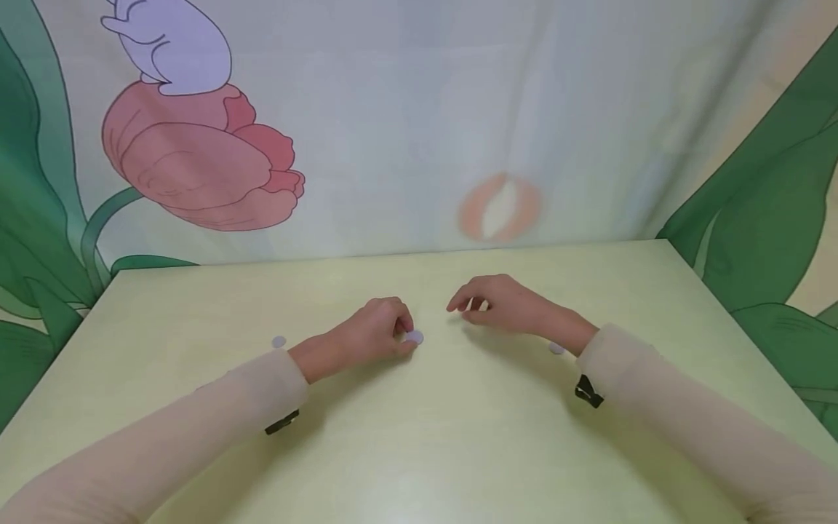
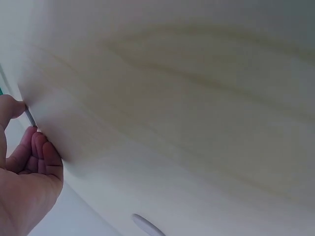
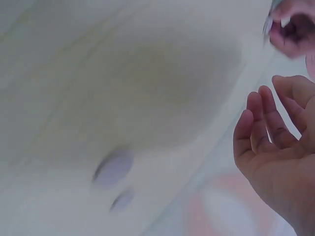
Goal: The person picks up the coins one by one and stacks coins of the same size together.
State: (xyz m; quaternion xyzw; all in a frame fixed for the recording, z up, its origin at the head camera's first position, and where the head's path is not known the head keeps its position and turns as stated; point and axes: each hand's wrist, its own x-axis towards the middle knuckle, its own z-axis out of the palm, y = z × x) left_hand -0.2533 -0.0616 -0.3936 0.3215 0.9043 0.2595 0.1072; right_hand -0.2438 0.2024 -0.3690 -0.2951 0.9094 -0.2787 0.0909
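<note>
Between its thumb and index finger, my left hand (image 1: 366,333) pinches a small pale lilac round disc (image 1: 415,337) near the middle of the table. The left wrist view has this disc (image 2: 30,116) nearly edge-on, and the hand's other fingers are curled in. To the right, my right hand (image 1: 503,302) hovers over the table, fingers loosely bent and holding nothing. A similar disc (image 1: 278,341) lies left of my left wrist. Another disc (image 1: 556,348) is partly hidden beneath my right wrist. Two discs, a larger one (image 3: 114,168) and a smaller one (image 3: 122,199), appear blurred in the right wrist view.
The pale yellow table (image 1: 419,444) reaches back to a hanging printed cloth (image 1: 380,145) with a pink flower and green leaves. Black straps (image 1: 588,391) show under the light sleeves.
</note>
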